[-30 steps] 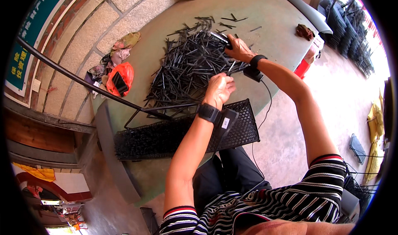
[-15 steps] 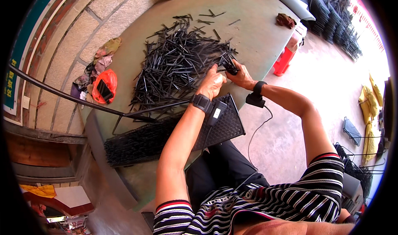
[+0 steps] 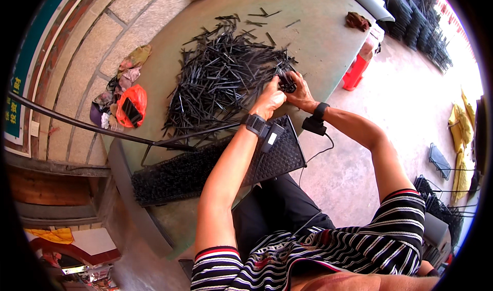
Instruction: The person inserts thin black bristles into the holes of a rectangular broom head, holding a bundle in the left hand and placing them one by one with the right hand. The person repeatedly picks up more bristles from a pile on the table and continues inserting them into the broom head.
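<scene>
My left hand and my right hand meet at the right edge of a pile of thin black strips. Fingers of both hands close around a small bundle of these black strips, its cut ends facing up toward me. Below my left wrist lies a long black perforated panel. Its left part is packed with upright black strips like bristles, while the right end shows a bare grid of holes. My left forearm crosses above the panel and hides its middle.
The pile lies on a greenish table. A black rod reaches in from the left, above the panel. An orange bag with a dark phone sits beside rags at left. A brown cloth lies near the table's right edge, above a red stool.
The bundle has turned between my fingers, so its ends now show more. Both hands have stayed close together near the same spot. The panel and pile look unchanged.
</scene>
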`<move>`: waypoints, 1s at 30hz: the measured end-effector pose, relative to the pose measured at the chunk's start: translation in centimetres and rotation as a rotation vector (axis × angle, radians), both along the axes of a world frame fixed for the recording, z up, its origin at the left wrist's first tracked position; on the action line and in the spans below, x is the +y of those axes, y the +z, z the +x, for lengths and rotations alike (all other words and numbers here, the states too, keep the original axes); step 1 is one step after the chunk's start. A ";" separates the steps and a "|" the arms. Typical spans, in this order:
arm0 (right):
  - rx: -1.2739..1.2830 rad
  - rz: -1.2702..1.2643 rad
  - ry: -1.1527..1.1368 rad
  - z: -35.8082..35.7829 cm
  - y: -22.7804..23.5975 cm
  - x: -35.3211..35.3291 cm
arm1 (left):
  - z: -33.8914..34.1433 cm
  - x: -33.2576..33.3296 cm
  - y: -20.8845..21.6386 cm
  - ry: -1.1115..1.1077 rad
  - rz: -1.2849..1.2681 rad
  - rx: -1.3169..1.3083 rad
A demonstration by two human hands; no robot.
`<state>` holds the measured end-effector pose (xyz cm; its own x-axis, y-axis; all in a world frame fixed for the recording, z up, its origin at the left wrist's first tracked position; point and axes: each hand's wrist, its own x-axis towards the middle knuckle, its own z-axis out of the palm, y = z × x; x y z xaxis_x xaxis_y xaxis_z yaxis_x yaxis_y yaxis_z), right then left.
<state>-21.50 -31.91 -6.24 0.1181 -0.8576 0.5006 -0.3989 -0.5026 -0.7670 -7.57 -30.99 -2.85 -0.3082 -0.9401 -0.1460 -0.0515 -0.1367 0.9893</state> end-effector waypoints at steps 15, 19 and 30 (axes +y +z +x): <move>-0.188 0.338 -0.057 0.1 1.7 -5.0 | 2.6 0.4 4.8 0.099 0.304 0.017; -0.518 0.788 0.145 1.0 4.9 -6.0 | 3.8 0.6 9.6 -0.034 0.320 0.081; 0.336 -0.314 0.599 6.0 11.1 -7.4 | 6.9 -3.1 8.2 0.067 0.067 0.587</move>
<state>-15.45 -39.34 4.86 0.7088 -0.4213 0.5658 -0.1757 -0.8822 -0.4368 -0.68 -34.09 5.31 -0.2959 -0.9548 -0.0290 0.5126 -0.1844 0.8386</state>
